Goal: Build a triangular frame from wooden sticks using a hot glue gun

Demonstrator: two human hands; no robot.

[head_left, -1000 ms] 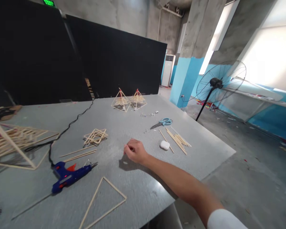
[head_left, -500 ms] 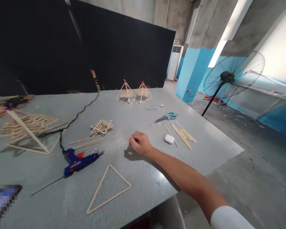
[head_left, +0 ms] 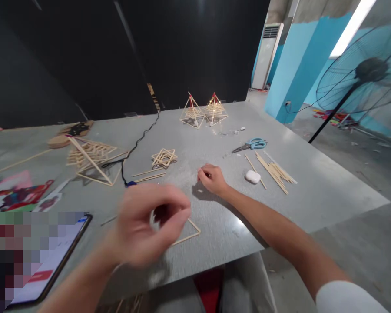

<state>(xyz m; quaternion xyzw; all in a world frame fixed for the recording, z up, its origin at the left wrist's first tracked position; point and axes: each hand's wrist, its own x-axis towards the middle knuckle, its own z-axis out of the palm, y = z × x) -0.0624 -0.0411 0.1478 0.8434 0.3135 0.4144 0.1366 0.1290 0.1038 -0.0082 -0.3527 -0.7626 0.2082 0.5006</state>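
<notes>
My left hand (head_left: 153, 221) is raised above the table's front part, blurred, its thumb and forefinger tips pinched together. Whatever is in that pinch, if anything, I cannot make out. Beneath it lies a triangle of thin wooden sticks (head_left: 191, 237), mostly covered by the hand. The glue gun (head_left: 130, 184) is also hidden behind this hand except for a small blue bit. My right hand (head_left: 212, 179) rests on the tabletop in a loose fist, with nothing seen in its fingers. A star-shaped stack of sticks (head_left: 164, 158) and several loose sticks (head_left: 150, 176) lie to its left.
Scissors (head_left: 250, 144), a white case (head_left: 252, 176) and cut sticks (head_left: 273, 172) lie on the right. Two stick pyramids (head_left: 192, 112) stand at the back. A larger stick frame (head_left: 93, 156) and a black cord (head_left: 140, 140) are left, a tablet (head_left: 60, 256) front left.
My left hand has come into view over the triangle and the glue gun. My right hand stays resting on the table. The view has turned left; one back pyramid now shows small lights.
</notes>
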